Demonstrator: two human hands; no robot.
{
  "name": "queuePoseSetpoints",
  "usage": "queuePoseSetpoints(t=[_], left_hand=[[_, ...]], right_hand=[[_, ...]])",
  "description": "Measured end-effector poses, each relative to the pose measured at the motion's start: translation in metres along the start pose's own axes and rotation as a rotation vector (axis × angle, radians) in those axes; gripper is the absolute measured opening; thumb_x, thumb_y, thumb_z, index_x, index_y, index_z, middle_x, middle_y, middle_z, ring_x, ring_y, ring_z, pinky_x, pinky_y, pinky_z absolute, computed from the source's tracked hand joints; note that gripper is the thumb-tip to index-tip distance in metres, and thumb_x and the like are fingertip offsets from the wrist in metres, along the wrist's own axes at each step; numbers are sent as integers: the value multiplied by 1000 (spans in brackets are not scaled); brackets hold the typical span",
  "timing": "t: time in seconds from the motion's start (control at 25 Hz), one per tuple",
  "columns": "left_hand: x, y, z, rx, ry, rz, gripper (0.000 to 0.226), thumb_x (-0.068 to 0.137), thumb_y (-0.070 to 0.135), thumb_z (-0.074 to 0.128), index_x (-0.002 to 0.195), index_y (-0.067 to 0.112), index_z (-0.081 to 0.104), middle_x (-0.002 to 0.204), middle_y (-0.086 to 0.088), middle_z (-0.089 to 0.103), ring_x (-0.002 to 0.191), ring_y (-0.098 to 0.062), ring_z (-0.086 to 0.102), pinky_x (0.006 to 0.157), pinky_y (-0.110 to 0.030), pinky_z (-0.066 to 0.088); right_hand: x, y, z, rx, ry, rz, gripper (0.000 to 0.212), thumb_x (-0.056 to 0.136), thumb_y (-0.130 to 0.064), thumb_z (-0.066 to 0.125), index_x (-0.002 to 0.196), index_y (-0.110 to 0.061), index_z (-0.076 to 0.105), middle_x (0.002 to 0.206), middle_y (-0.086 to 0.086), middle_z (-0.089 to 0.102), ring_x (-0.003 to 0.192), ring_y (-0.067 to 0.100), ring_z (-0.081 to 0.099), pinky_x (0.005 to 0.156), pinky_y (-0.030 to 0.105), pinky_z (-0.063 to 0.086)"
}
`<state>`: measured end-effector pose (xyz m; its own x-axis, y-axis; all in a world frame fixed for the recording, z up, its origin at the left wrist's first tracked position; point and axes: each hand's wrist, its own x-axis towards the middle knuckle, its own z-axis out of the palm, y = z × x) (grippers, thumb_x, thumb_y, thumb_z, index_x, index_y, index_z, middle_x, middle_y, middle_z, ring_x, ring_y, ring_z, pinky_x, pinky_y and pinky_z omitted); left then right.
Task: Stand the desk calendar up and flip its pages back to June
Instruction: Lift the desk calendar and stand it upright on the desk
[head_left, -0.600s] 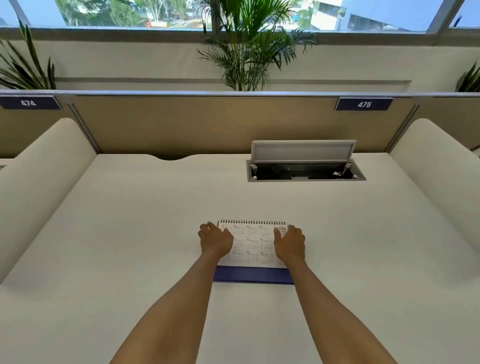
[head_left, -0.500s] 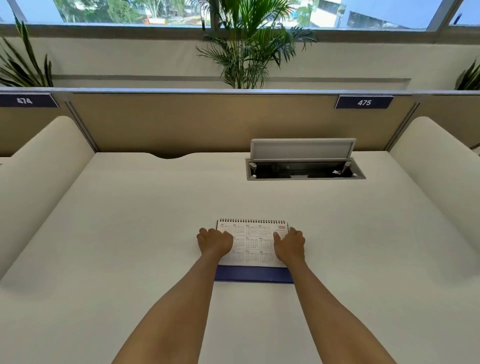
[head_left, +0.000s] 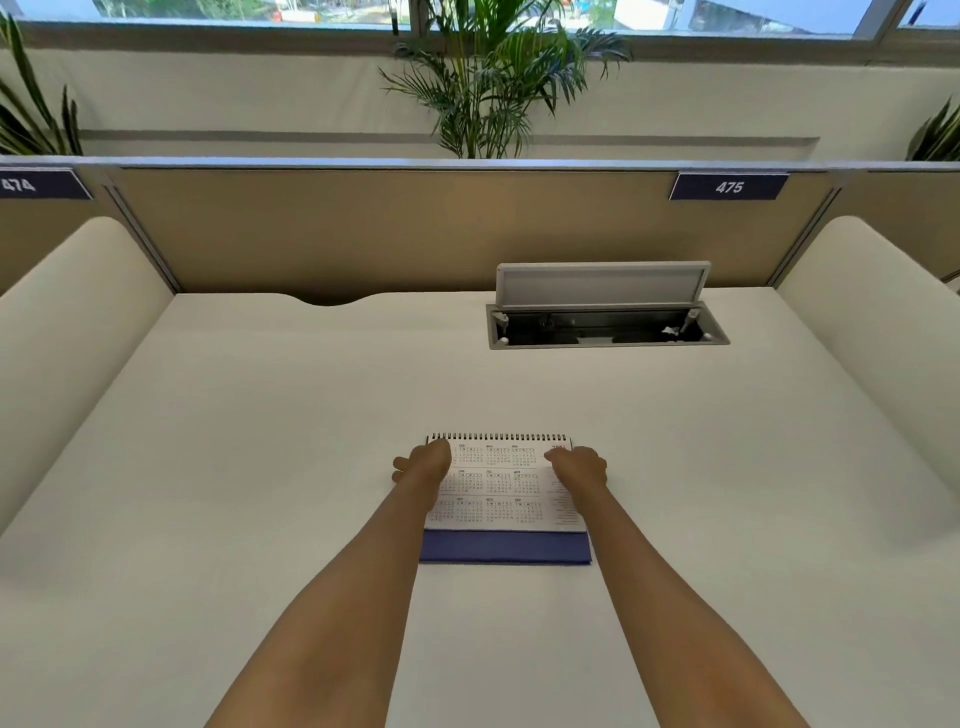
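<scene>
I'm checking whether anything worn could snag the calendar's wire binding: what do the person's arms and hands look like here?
Both forearms are bare up to the bottom edge of the picture, with no sleeves showing. The left hand and right hand wear no gloves, and no watch, bracelet or ring is visible, though finer detail on the fingers is too small to tell.

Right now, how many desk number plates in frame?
2. Plate 475 is on the partition, upper right above the open cable hatch; plate 474 is at the far left edge, partly cropped.
</scene>
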<state>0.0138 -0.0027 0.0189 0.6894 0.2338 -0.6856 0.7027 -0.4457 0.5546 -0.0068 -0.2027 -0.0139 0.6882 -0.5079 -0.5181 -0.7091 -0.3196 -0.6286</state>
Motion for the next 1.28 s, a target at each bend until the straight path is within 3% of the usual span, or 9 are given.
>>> queuePoseSetpoints(t=[0.12, 0.28, 0.4, 0.68, 0.76, 0.84, 0.96, 1.12, 1.28], left_hand=[[-3, -4, -6, -105, -16, -23, 51, 92, 21, 34, 141, 10, 44, 151, -13, 23, 132, -28, 30, 109, -43, 31], [-4, -2, -18, -325, -29, -24, 43, 89, 20, 40, 127, 3, 54, 141, -15, 43, 111, -27, 48, 82, -36, 40], [-8, 7, -26, -332, 75, -8, 44, 93, 33, 42, 131, 10, 47, 137, -12, 40, 117, -28, 44, 95, -42, 42], [-13, 33, -42, -405, 290, 171, 35, 94, 31, 42, 124, 11, 40, 133, -11, 46, 120, -29, 45, 102, -49, 39], [-14, 35, -46, -534, 246, 180, 34, 95, 41, 42, 115, 14, 36, 126, -10, 55, 112, -31, 54, 100, -50, 44], [-17, 34, -48, -630, 223, 203, 35, 97, 48, 38, 108, 15, 32, 113, -10, 61, 98, -27, 62, 80, -41, 53], [-24, 34, -50, -672, 271, 295, 34, 101, 50, 33, 104, 17, 31, 104, -10, 59, 83, -17, 60, 58, -29, 47], [-24, 35, -56, -646, 327, 394, 32, 104, 47, 28, 101, 15, 33, 111, -15, 56, 85, -15, 56, 64, -27, 45], [-18, 27, -61, -606, 330, 394, 36, 105, 47, 25, 99, 14, 37, 109, -15, 53, 89, -19, 55, 69, -30, 44]], right_hand=[[-6, 1, 3, 2, -1, 39, 55, 89, -31, 60, 135, -3, 52, 138, 20, 48, 125, 33, 47, 98, 37, 43], [-17, -9, 3, 143, 68, 65, 55, 85, -32, 65, 133, -6, 55, 138, 17, 45, 123, 35, 47, 87, 37, 44], [-23, -22, 4, 314, 115, -18, 47, 83, -26, 67, 127, -10, 62, 131, 13, 56, 116, 32, 56, 86, 38, 51], [-48, -57, 6, 600, 232, -241, 35, 87, -26, 71, 119, -16, 61, 120, 4, 64, 94, 17, 65, 56, 16, 45], [-52, -60, 6, 619, 273, -322, 31, 88, -27, 71, 115, -17, 60, 117, 4, 66, 94, 18, 67, 57, 14, 48], [-57, -62, 5, 643, 308, -387, 26, 89, -27, 70, 111, -19, 58, 114, 3, 68, 94, 18, 69, 60, 13, 51], [-63, -63, 7, 688, 378, -449, 25, 89, -29, 69, 109, -20, 57, 109, 0, 69, 93, 18, 67, 65, 16, 53], [-65, -54, 15, 728, 437, -500, 27, 88, -27, 72, 107, -19, 56, 106, -1, 67, 96, 15, 65, 76, 28, 59], [-65, -42, 22, 738, 455, -579, 28, 88, -27, 72, 108, -19, 54, 106, -2, 64, 95, 6, 63, 78, 23, 58]])
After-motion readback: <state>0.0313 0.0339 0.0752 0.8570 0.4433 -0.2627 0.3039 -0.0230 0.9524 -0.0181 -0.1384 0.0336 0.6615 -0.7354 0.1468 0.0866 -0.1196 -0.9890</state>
